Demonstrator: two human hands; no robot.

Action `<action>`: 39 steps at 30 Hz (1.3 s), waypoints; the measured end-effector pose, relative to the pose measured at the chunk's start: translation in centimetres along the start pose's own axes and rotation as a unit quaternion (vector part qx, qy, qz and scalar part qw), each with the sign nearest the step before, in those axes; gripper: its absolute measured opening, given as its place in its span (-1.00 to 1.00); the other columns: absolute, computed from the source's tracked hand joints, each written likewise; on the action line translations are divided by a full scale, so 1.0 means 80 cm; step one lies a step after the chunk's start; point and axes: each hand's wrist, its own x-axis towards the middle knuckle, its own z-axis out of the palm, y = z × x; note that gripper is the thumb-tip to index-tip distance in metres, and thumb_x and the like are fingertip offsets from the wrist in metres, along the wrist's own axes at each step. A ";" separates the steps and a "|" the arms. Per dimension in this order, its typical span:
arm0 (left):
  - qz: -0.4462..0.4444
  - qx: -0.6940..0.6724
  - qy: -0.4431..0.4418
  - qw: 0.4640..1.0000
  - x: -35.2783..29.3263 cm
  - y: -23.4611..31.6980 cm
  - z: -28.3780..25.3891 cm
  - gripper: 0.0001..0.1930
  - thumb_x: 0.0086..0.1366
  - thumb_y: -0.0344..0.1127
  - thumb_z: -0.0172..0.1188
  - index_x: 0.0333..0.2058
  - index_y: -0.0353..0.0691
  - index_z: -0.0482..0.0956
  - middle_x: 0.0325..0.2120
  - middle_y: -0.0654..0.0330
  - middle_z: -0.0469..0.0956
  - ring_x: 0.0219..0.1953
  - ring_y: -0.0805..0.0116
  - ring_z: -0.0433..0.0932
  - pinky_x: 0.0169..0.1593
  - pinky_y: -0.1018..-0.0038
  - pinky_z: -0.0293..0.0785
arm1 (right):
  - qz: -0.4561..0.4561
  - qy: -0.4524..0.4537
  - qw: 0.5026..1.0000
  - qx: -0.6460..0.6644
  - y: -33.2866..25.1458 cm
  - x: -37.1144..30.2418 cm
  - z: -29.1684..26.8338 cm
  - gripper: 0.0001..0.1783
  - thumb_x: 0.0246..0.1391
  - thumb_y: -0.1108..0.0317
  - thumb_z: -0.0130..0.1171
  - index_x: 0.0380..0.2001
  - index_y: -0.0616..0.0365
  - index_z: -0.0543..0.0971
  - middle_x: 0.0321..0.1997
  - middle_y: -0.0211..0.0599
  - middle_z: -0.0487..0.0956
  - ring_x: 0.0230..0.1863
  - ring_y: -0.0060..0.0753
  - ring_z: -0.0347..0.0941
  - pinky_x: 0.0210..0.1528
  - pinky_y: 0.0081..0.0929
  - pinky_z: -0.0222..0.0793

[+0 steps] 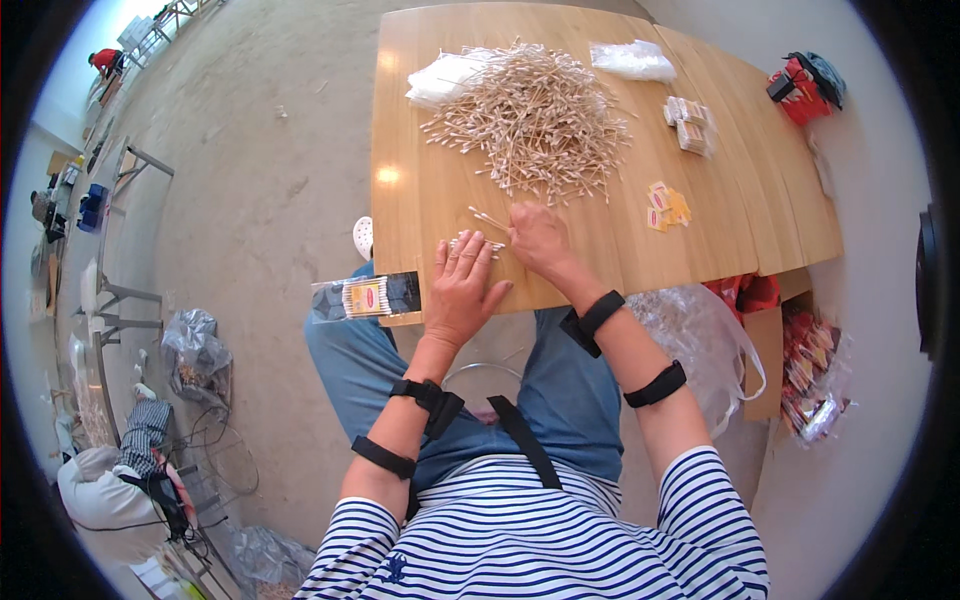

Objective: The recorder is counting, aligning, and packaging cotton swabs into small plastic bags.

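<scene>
Left hand (pixel 460 290) lies flat, fingers spread; right hand (pixel 538 238) is curled, fingertips pinched together, both forearms strapped

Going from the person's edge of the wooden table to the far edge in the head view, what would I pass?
Left hand → small bunch of cotton swabs under the fingers, right hand beside it → big heap of cotton swabs → clear plastic bags at the far edge.

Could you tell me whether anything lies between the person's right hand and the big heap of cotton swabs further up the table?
Nothing visible does. The right hand rests on the wooden table just below the swab heap, with only bare wood and a couple of stray swabs between. The left hand lies flat beside a small swab bundle.
</scene>
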 end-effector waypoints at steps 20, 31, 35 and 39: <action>-0.003 0.000 -0.014 1.000 -0.002 -0.001 -0.001 -0.38 0.26 -0.02 0.30 0.17 -0.32 0.50 0.26 -0.04 0.42 0.39 0.02 0.29 0.46 -0.04 0.04 | -0.049 0.064 0.997 -0.003 -0.020 -0.007 -0.002 -0.86 -0.09 0.42 0.31 -0.42 0.14 0.58 -0.28 -0.09 0.59 -0.12 -0.02 0.55 -0.10 -0.15 0.52; -0.002 -0.023 -0.014 1.000 -0.001 -0.001 -0.008 -0.40 0.23 -0.12 0.32 0.18 -0.33 0.47 0.27 -0.06 0.39 0.39 -0.04 0.27 0.47 -0.06 -0.01 | -0.118 0.101 0.987 0.041 -0.031 -0.031 0.007 -0.90 -0.05 0.47 0.21 -0.38 0.16 0.58 -0.29 -0.11 0.54 -0.13 0.01 0.50 -0.10 -0.12 0.48; -0.011 -0.017 -0.019 1.000 0.001 0.005 -0.019 -0.36 0.20 -0.13 0.33 0.20 -0.36 0.45 0.28 -0.08 0.38 0.41 -0.05 0.24 0.49 -0.07 -0.06 | -0.124 0.109 0.984 0.061 -0.036 -0.039 0.014 -0.92 -0.01 0.47 0.18 -0.38 0.15 0.58 -0.28 -0.10 0.54 -0.13 0.01 0.49 -0.10 -0.11 0.48; -0.021 -0.029 -0.035 0.999 -0.007 0.005 -0.022 -0.32 0.18 -0.12 0.35 0.21 -0.37 0.44 0.29 -0.08 0.37 0.43 -0.05 0.21 0.50 -0.06 -0.13 | -0.060 0.099 0.991 0.066 -0.035 -0.033 0.009 -0.94 0.01 0.46 0.17 -0.39 0.16 0.57 -0.26 -0.09 0.54 -0.12 0.02 0.50 -0.09 -0.10 0.48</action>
